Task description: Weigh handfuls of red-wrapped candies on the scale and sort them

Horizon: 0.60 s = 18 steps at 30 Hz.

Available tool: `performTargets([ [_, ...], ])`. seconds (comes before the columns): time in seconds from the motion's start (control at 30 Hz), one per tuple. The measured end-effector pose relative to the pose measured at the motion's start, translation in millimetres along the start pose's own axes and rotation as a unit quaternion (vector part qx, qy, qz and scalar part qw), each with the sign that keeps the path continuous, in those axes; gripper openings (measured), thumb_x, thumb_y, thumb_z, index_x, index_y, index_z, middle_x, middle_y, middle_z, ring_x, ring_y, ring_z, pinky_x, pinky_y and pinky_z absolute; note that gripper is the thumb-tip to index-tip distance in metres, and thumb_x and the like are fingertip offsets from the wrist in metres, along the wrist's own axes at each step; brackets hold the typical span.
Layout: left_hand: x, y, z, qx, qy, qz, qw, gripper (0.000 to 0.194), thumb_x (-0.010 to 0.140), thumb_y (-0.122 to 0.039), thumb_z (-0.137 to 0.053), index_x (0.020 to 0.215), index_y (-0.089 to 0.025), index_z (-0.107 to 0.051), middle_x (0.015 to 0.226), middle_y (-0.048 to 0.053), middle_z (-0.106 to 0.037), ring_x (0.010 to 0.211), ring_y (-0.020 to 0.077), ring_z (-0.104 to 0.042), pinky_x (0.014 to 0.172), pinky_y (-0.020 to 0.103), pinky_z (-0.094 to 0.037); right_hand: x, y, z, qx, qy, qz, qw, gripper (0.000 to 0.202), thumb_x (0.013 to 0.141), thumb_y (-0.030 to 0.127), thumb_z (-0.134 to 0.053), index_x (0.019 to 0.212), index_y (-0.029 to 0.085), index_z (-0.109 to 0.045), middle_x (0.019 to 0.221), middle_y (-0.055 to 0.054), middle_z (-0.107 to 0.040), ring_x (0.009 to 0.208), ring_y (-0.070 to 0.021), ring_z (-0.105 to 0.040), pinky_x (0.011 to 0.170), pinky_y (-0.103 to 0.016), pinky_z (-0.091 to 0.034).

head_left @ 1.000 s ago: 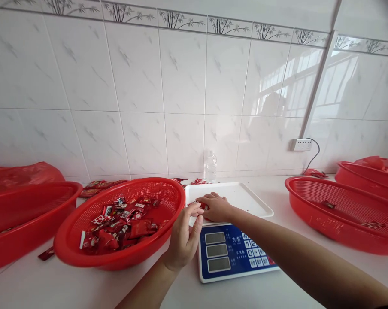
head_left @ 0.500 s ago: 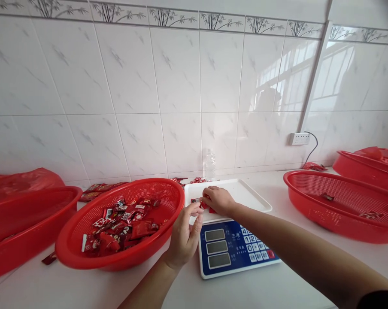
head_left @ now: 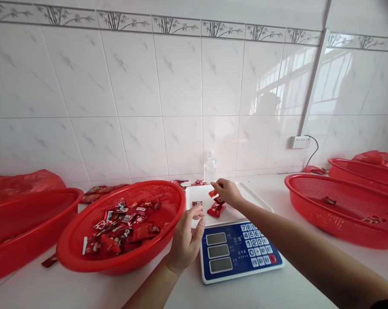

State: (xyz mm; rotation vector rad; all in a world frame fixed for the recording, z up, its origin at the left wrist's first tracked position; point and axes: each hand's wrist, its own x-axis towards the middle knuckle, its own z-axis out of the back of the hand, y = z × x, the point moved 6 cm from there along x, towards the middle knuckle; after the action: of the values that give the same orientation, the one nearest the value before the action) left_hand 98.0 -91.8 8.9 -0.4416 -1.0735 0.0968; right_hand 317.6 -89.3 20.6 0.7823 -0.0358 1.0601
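Over the white weighing pan (head_left: pixel 255 199) of a digital scale (head_left: pixel 242 251), my right hand (head_left: pixel 228 193) has its fingers closed on a small red candy packet (head_left: pixel 212 194). Just below it are more red packets (head_left: pixel 216 210); one overlaps the held packet's lower edge, so I cannot tell whether it is also held. A separate small packet (head_left: pixel 197 204) lies at the pan's left side. My left hand (head_left: pixel 185 236) hovers by the pan's front left corner, fingers curved and thumb apart, with nothing visible in it. Beside it stands a red basket (head_left: pixel 74 234) with many wrapped red packets (head_left: pixel 126 225).
Another red basket (head_left: pixel 29 227) stands at far left. At right are a red basket (head_left: pixel 335 219) with a few packets and a further basket (head_left: pixel 351 169) behind it. A clear plastic bottle (head_left: pixel 210 166) stands against the tiled wall, near a socket (head_left: pixel 300 142).
My right hand has lifted slightly and moved right, uncovering packets on the pan and raising one. My left hand has stayed nearly in place. The view has shifted a little.
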Motion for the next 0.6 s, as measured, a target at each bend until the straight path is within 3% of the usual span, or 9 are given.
performTargets([
  [0.23,-1.8,3.9,-3.1,0.001,0.014,0.014,1.000,0.029,0.095,-0.023,-0.047,0.124,-0.021,-0.047,0.102,0.008,-0.064,0.099,0.0200,-0.061,0.073,0.029,-0.056,-8.9,7.4,-2.2,0.055,0.033,0.032,0.997,0.032,0.095,0.044,-0.050,0.095,0.014,-0.061,0.084,-0.001,-0.063,0.071,-0.0111,-0.061,0.066,-0.028,-0.052],
  [0.6,1.0,15.0,-0.3,0.010,-0.021,0.043,0.999,0.027,0.095,-0.025,-0.048,0.121,-0.021,-0.052,0.102,0.007,-0.067,0.098,0.0193,-0.064,0.090,0.037,-0.052,-28.4,18.9,-1.9,0.052,0.178,0.084,0.979,0.023,0.093,0.036,-0.056,0.093,0.014,-0.062,0.086,-0.001,-0.064,0.075,-0.0114,-0.062,0.070,-0.029,-0.053],
])
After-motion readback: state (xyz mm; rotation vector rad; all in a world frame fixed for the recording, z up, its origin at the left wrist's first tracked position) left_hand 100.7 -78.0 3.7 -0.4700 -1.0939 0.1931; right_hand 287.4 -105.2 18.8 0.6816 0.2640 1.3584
